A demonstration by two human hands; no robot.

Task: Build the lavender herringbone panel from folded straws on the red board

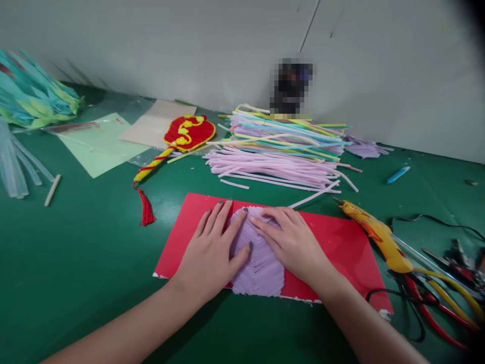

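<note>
A lilac piece (257,278), made of pipe cleaners laid side by side in slanting rows, lies flat on a red card (337,242). My left hand (212,247) rests palm down with fingers spread, partly on the card, its thumb and index finger on the lilac piece's left side. On the upper right part of the piece, my right hand (295,237) has its fingers bent, with thumb and index fingertip close together against the surface. Whatever may be between those fingertips is too small to make out. Both hands cover parts of the piece.
Behind the card lie bundled pipe cleaners (273,167). A red and yellow fan-shaped ornament (189,134) with a tassel is at left. On the right are a yellow glue gun (375,235), red-handled pliers (428,313) and a blue pen-like item (398,174). Glue sticks (11,167) lie far left.
</note>
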